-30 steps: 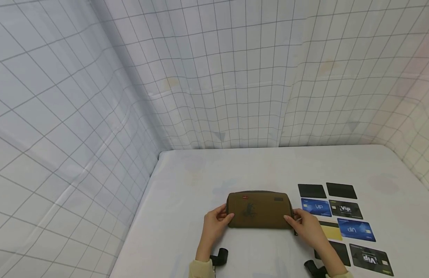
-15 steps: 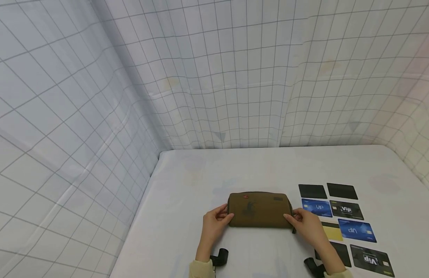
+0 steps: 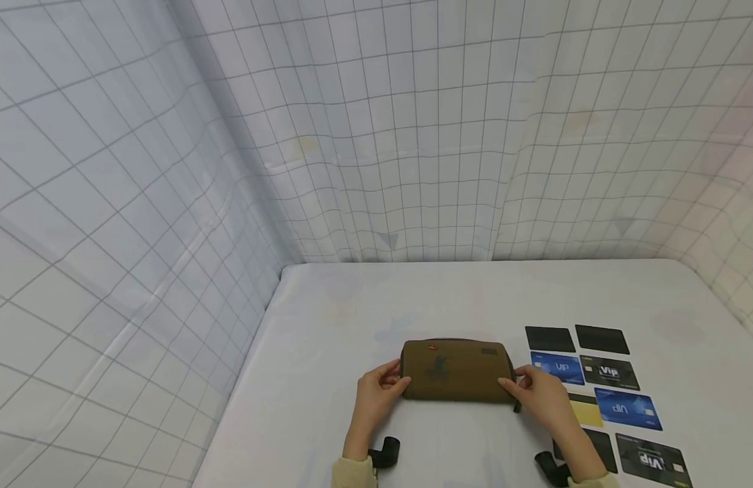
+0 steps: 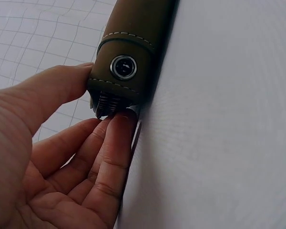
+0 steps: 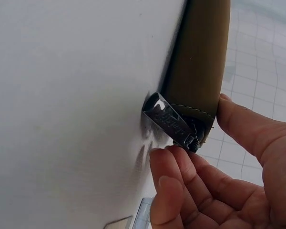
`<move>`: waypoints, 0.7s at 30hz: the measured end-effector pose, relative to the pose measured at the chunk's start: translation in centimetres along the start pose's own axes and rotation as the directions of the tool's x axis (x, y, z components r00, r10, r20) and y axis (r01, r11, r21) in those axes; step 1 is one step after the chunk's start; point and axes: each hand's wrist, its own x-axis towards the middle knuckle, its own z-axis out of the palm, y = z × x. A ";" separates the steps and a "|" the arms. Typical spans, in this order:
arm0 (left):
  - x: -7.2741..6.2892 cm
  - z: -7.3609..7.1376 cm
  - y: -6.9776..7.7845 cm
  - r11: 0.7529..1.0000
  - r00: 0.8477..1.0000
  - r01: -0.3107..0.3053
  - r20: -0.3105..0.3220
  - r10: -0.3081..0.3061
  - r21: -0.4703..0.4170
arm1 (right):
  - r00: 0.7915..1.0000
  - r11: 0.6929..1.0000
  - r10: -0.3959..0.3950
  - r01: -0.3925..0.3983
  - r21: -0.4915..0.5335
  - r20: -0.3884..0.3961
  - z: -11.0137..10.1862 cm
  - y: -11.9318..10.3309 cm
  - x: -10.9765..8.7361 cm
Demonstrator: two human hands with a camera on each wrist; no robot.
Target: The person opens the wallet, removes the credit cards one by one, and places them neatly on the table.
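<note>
An olive-brown zip wallet (image 3: 458,371) lies near the front middle of the white table, in the head view. My left hand (image 3: 376,393) pinches its left end, thumb on the upper face and fingers at the lower edge. At the right end, my right hand (image 3: 539,398) grips it the same way. The left wrist view shows a stitched end tab with a metal snap button (image 4: 123,67) and zipper teeth (image 4: 107,104) beneath. In the right wrist view a shiny metal zipper pull (image 5: 170,121) hangs at the wallet's corner beside my fingertips.
Several cards lie in two columns on the right: black cards (image 3: 602,339), blue VIP cards (image 3: 627,408), black VIP cards (image 3: 652,461) and a yellow-and-black card (image 3: 586,410). My right forearm passes over some. Gridded white curtains (image 3: 388,169) stand behind and beside the white table (image 3: 327,325).
The wallet has shifted very slightly to the right and its upper edge sits a touch lower. Both hands keep their hold at its ends. The cards lie as before.
</note>
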 end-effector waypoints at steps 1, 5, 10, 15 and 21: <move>0.1 0.1 0.0 1.000 1.000 0.000 0.003 0.000 0.007 | 1.000 1.000 -0.005 0.005 0.000 -0.008 -0.1 0.0 -0.1; 0.3 0.2 -0.1 1.000 1.000 -0.008 0.021 0.008 0.030 | 0.999 1.000 -0.015 0.014 -0.018 -0.033 -0.2 0.0 -0.2; 0.7 0.0 -0.3 0.999 0.999 -0.018 0.030 0.017 0.032 | 0.999 0.998 -0.024 0.022 -0.053 -0.046 -0.3 0.1 -0.3; 0.1 -0.8 -0.6 0.998 0.999 -0.011 0.041 0.008 0.060 | 0.998 0.996 -0.053 0.052 -0.069 -0.024 -0.3 0.4 -0.4; -0.2 -2.8 0.2 0.960 0.989 -0.114 0.122 0.085 0.257 | 0.989 0.987 -0.130 0.122 -0.103 -0.069 -1.7 1.1 -0.4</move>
